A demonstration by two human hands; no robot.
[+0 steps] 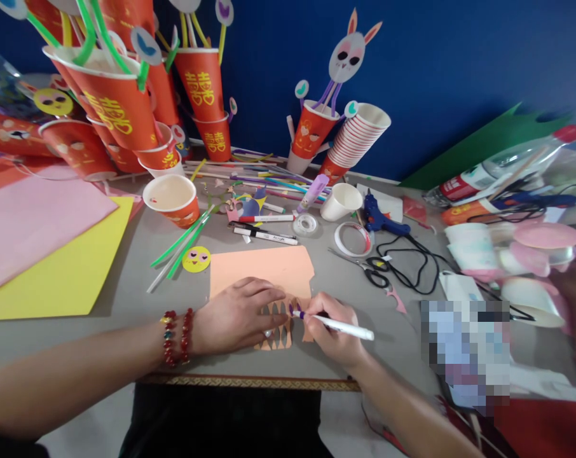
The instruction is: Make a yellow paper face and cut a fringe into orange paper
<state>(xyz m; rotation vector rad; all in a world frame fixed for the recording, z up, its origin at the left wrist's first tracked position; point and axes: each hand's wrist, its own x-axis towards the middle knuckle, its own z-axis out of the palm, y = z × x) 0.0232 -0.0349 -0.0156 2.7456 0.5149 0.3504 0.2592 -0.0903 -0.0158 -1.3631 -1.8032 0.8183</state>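
Observation:
An orange sheet of paper [264,264] with cut-out shapes along its near side lies in front of me on the grey table. My left hand [243,313] rests flat over its left part, fingers stretched and a little apart, with a ring on one finger. In my right hand [333,327] is a white marker [348,328], whose purple tip touches small dark purple shapes at the paper's near edge. A yellow paper face [196,259] lies beyond my left wrist, beside green and white pipe cleaners [180,245].
Red paper cups [116,108] with paper figures stand at the back left, a cup stack [359,137] at the back. Markers [264,234], tape rolls [353,239], scissors [371,270] and a blue glue gun [383,216] with black cord lie beyond the paper. Another person's hand shows at the right edge.

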